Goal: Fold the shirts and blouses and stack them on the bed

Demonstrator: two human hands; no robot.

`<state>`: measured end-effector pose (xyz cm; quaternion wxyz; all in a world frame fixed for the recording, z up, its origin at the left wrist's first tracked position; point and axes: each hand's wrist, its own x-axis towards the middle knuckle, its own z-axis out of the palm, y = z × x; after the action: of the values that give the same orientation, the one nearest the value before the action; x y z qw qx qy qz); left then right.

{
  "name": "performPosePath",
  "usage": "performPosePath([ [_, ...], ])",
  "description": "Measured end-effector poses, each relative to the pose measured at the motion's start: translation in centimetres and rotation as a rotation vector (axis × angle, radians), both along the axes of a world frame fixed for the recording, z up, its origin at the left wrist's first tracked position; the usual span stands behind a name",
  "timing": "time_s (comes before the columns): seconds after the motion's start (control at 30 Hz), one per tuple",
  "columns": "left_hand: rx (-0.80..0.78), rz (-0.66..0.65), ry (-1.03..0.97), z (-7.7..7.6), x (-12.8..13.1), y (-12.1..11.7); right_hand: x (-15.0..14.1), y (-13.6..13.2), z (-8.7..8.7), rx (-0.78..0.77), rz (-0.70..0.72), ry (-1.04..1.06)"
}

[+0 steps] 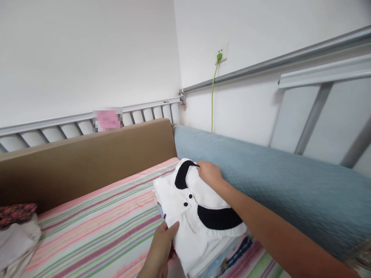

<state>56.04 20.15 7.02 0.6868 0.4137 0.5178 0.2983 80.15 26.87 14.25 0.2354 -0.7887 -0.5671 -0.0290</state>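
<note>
A white shirt (185, 231) with a black rounded collar (217, 218) and dark buttons lies folded on the bed. My right hand (210, 173) is closed on the far tip of the collar, pinching its black edge. At the shirt's near left side, my left hand (164, 239) grips the edge, thumb on top and the other fingers mostly hidden below. Other folded cloth, including a blue piece with a dark pattern (239, 251), shows underneath the shirt.
A striped sheet (95, 231) covers the bed. A brown padded board (95, 166) and a blue padded side (275, 181) border it. White and floral clothes (19, 235) lie at left. Radiators (310, 112) stand behind; a green cord (213, 100) hangs from a socket.
</note>
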Motion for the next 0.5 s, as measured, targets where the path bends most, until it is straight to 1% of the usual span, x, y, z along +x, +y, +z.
performPosePath([
  [0.07,-0.038,-0.001,-0.156,0.6,0.4,-0.4,1.1,1.0,0.2,-0.023,-0.002,0.047],
  [0.13,-0.070,0.029,-0.265,0.7,1.1,-0.9,2.4,1.8,0.3,-0.071,-0.003,0.090],
  [0.2,-0.104,0.081,-0.235,0.1,1.7,-1.5,3.2,1.9,0.3,-0.114,-0.020,0.109],
  [0.27,-0.124,0.112,-0.167,-0.7,2.0,-1.9,3.0,1.4,0.3,-0.099,-0.045,0.093],
  [0.33,-0.121,0.101,-0.133,-1.3,2.0,-2.2,1.5,0.4,0.5,-0.020,-0.040,0.051],
  [0.37,-0.115,0.087,-0.130,-1.4,2.0,-2.2,0.3,-0.2,0.6,0.043,-0.001,0.015],
  [0.43,-0.106,0.072,-0.131,-1.2,2.1,-2.3,-2.5,-1.0,0.4,0.169,0.146,-0.077],
  [0.5,-0.074,0.066,-0.139,-1.0,2.4,-2.4,-5.1,-1.2,-0.6,0.217,0.308,-0.162],
])
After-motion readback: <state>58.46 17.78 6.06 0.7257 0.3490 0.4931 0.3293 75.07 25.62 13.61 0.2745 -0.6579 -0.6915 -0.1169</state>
